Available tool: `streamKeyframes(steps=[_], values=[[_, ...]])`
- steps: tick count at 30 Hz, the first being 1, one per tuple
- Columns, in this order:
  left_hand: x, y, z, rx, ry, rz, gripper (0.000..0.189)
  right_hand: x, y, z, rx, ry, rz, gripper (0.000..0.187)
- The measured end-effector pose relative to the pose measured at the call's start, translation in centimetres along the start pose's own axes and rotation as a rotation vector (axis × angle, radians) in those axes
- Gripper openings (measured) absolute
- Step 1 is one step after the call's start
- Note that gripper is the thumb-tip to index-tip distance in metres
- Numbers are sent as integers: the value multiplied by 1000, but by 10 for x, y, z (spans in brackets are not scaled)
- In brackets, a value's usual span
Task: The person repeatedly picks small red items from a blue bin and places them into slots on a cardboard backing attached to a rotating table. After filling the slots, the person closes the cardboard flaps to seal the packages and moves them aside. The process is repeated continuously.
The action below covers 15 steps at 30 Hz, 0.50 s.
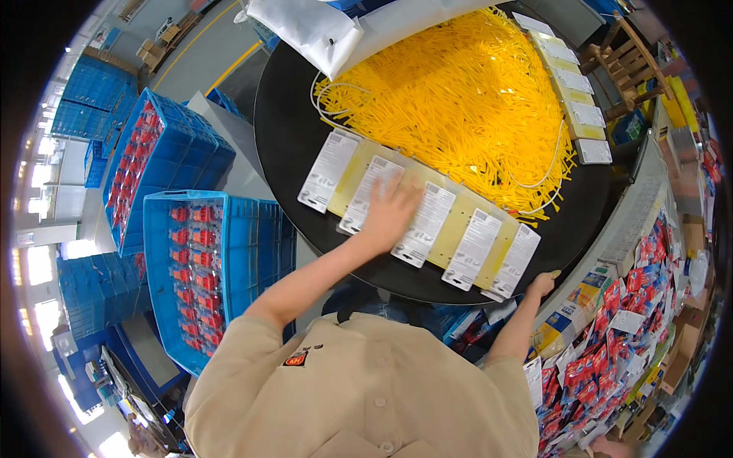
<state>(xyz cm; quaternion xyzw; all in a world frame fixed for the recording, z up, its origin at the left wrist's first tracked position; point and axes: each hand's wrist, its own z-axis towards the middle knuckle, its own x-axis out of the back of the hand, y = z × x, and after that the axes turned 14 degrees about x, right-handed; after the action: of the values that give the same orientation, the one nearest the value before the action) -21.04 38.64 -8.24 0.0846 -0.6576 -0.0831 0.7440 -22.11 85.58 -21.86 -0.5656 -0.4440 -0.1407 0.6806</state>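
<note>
My left hand [395, 213] is blurred, its fingers spread over a yellowish fixture plate [411, 207], between two white printed backing cards. One is a card [366, 197] partly under the fingers; the other is a card [425, 225] just right of them. More cards, such as the outer left card [328, 172] and the outer right card [511, 261], lie across the same plate. A heap of thin yellow plastic strips [458, 103] sits behind it on a round black table [292, 131]. My right hand [543, 284] is curled at the table's right rim; its grip is unclear.
Blue crates stand at left, including a near crate [252, 246] with red items in clear packs. A second fixture plate [578, 109] with cards lines the table's far right. A white plastic bag [309, 34] lies at the back. Red packaged goods [595, 355] are piled at right.
</note>
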Motion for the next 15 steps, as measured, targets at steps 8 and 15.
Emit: streamKeyframes(steps=[8,15], values=[[19,-93,15,-238,-136,295,63,28,4,-250,-25,-122,326,58],[99,-120,58,11,66,120,57,84,-32,-269,289,-969,770,35]])
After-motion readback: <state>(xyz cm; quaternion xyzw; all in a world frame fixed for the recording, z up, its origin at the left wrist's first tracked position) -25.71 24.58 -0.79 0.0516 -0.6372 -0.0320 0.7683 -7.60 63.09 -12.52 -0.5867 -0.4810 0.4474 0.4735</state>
